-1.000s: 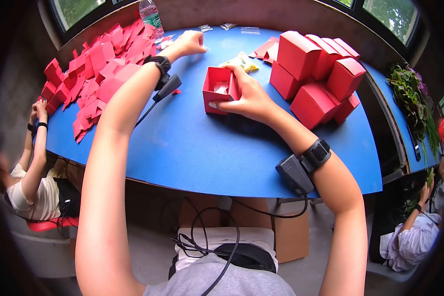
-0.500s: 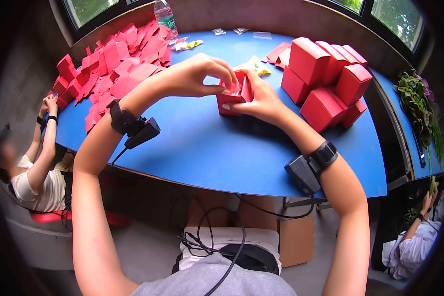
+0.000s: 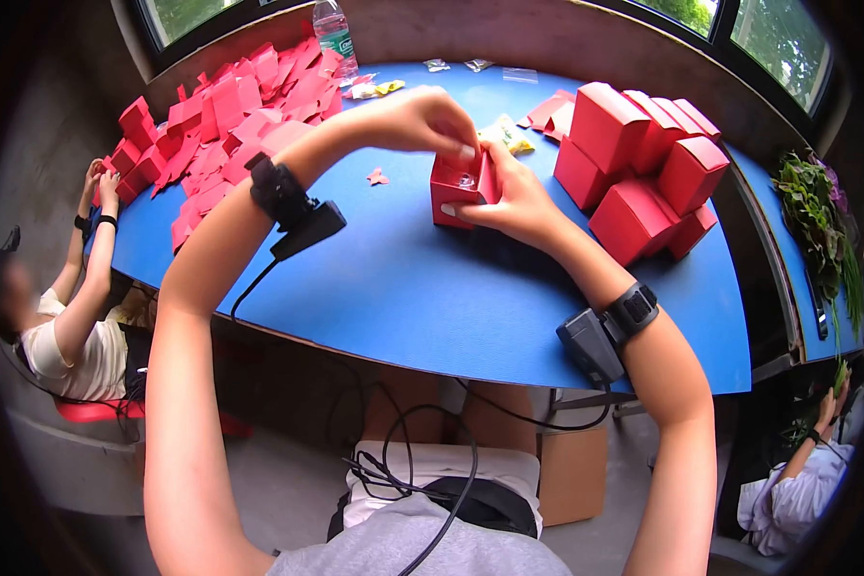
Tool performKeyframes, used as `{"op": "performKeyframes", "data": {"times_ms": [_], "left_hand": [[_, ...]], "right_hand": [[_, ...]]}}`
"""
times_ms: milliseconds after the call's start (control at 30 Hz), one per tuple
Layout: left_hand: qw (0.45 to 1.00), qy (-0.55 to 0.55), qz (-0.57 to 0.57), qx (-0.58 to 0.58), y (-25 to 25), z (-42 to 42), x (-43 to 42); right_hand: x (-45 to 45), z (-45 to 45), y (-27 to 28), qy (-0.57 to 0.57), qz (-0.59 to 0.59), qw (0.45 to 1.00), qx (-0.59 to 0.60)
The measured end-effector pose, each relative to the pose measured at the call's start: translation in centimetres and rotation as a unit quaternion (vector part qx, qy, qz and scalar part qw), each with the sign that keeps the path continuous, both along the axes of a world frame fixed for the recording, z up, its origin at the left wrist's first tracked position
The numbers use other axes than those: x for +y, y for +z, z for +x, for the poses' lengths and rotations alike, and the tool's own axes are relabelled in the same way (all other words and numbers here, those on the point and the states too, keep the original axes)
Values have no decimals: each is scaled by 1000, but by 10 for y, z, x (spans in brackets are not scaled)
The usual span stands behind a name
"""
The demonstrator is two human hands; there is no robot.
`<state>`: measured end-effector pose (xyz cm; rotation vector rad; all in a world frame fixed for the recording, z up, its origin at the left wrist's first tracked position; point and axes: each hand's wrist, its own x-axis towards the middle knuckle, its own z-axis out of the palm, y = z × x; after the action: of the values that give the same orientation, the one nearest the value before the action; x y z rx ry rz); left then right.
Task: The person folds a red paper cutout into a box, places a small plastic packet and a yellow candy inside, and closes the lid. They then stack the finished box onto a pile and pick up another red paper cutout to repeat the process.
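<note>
Step observed: the box (image 3: 444, 196), open end up, is at the desk (image 3: 384, 298) (contact beneath it not verifiable), grasped by the right hand (image 3: 520, 195), thumb across the front. The left hand (image 3: 430, 120) has fingers bent at the box's mouth; whether they pinch anything cannot be told. A clear, shiny item (image 3: 466, 180) shows inside. The next move appears to call for a steady hold and light fingers. Materials: smooth red card, square-edged; closed boxes (image 3: 605, 120) stacked right; creased card (image 3: 226, 101) heaped left.
</note>
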<state>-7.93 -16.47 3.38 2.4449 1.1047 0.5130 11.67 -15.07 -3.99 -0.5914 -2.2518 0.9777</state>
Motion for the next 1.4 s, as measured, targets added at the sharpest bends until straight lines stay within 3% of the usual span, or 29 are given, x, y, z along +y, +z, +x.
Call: {"op": "performKeyframes", "data": {"times_ms": [67, 133, 200, 267, 433, 533, 667, 867, 933, 1000, 1033, 1133, 1267, 1400], "left_hand": [[973, 71, -99, -196, -2, -22, 21], [973, 153, 32, -169, -11, -65, 61], [935, 255, 214, 121, -20, -105, 89], [897, 338, 216, 188, -33, -119, 100], [883, 381, 103, 254, -68, -138, 134], [861, 354, 183, 317, -90, -145, 143], [845, 392, 104, 349, -63, -129, 123], [901, 285, 164, 284, -44, -120, 106], [960, 266, 78, 36, -16, -86, 72], [982, 124, -18, -141, 7, -68, 47], [979, 103, -32, -175, 18, -53, 27], [981, 51, -23, -185, 36, -14, -20], [991, 31, -102, -82, 13, 8, -27], [991, 42, -21, -129, -25, 7, -15]], "right_hand": [[5, -2, -6, 1, 25, 999, 20], [3, -2, -6, -12, 34, 999, 16], [3, -1, -6, -14, 34, 999, 17], [3, -2, -6, -6, 33, 999, 19], [1, -1, -5, -25, 56, 998, -5], [-1, -1, -2, -14, 13, 1000, -2], [1, -2, -5, -5, 23, 1000, 20], [4, -3, -9, -27, 40, 999, -7], [4, -3, -9, -28, 47, 999, -2], [2, -2, -7, -25, 37, 999, 3], [1, -1, -6, -14, 26, 1000, 10], [4, -2, -7, -1, 24, 999, 21], [3, 0, -7, 22, -21, 999, 28], [4, 0, -8, 23, 15, 1000, 8]]}}
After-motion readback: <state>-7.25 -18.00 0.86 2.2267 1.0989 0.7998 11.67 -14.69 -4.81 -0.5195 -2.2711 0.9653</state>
